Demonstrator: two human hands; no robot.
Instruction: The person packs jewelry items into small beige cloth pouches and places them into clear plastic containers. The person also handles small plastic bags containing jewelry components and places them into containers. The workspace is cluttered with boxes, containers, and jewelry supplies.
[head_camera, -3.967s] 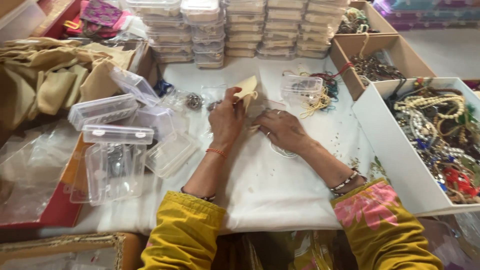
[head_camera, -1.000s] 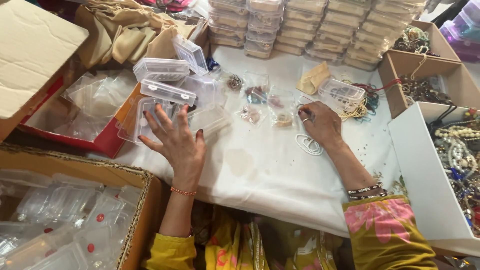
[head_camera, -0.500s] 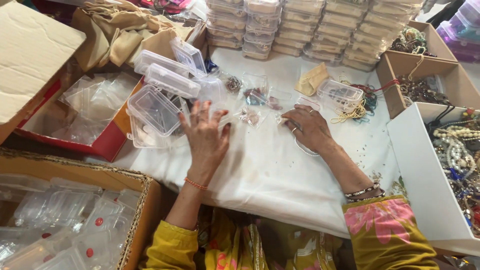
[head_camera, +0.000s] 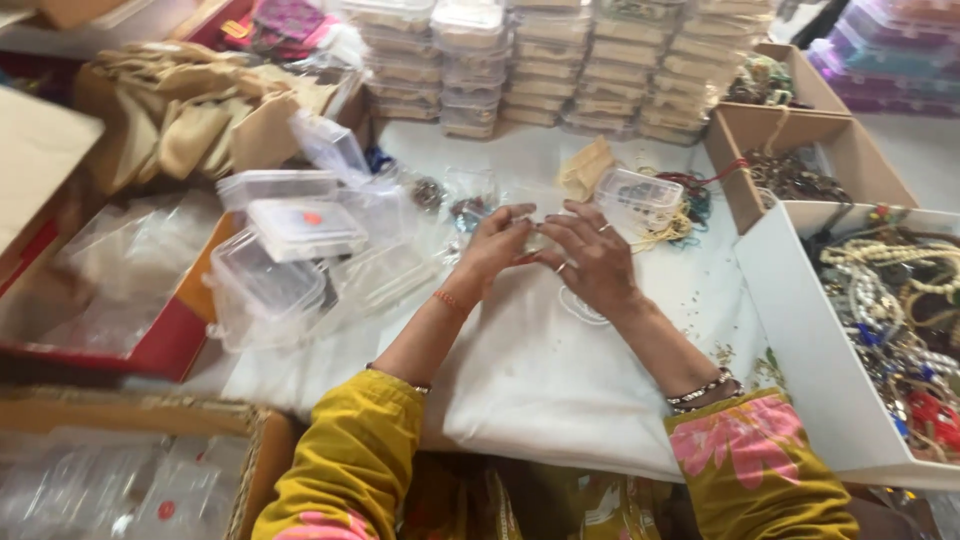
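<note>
- The left hand (head_camera: 497, 243) and right hand (head_camera: 592, 256) meet fingertip to fingertip over the white cloth (head_camera: 520, 370), fingers bent down onto something small between them.
- What they pinch is blurred; it looks like a small clear bag (head_camera: 533, 236), but whether either hand has closed on it, I cannot tell, nor which way it points.
- Just under the right wrist lies a looped string of white beads (head_camera: 577, 305) on the cloth, partly hidden by that hand.
- Just beyond the right fingers sits a small clear box (head_camera: 639, 198), lid down, with yellow and red cords (head_camera: 680, 215) spilling beside it, and a tan pouch (head_camera: 586, 166) past that.
- Beyond the left fingers lie more clear bags (head_camera: 470, 200) holding dark trinkets.
- To the left of the left hand is a heap of clear boxes (head_camera: 290, 250), some open, one closed and topmost.
- Farther left, loose plastic sleeves (head_camera: 130, 260) in a red tray, and tan cloths (head_camera: 185, 110) behind.
- Far beyond both hands stand stacks of filled boxes (head_camera: 560, 60).
- To the right of the right arm is a white tray (head_camera: 800, 330) of beaded necklaces, with brown trays (head_camera: 760, 125) behind it.
- Near the left elbow, a carton (head_camera: 130, 470) of clear boxes.
</note>
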